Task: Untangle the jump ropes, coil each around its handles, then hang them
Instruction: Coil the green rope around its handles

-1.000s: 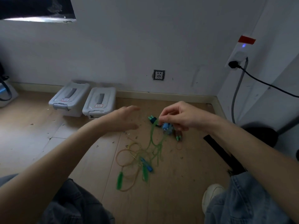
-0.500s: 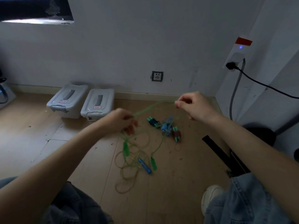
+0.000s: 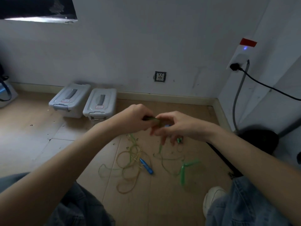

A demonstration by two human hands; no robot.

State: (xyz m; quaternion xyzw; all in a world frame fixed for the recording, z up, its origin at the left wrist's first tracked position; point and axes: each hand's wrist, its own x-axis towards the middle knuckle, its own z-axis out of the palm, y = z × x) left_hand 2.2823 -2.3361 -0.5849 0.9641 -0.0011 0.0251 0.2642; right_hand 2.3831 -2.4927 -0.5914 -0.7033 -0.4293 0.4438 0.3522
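Note:
A tangle of thin green and yellow jump ropes (image 3: 130, 162) lies on the wooden floor in front of me. A blue handle (image 3: 146, 166) sits in the tangle, and two green handles (image 3: 185, 170) lie to its right. My left hand (image 3: 133, 118) grips a green handle (image 3: 152, 119) held up above the floor. My right hand (image 3: 174, 126) meets it and pinches that handle's near end, its lower fingers hanging loose. Green rope (image 3: 160, 147) hangs from the hands down to the floor. More handles behind my right hand are mostly hidden.
Two grey lidded plastic boxes (image 3: 84, 101) stand against the back wall at left. A wall socket (image 3: 160, 76) sits low on the wall. A black cable (image 3: 267, 86) runs from a plug at right. My knees and a white shoe (image 3: 211, 199) frame the floor.
My hands, earlier spread apart stretching a green rope, have come together above the floor. The left hand now grips a green handle. The green handles on the floor have shifted right.

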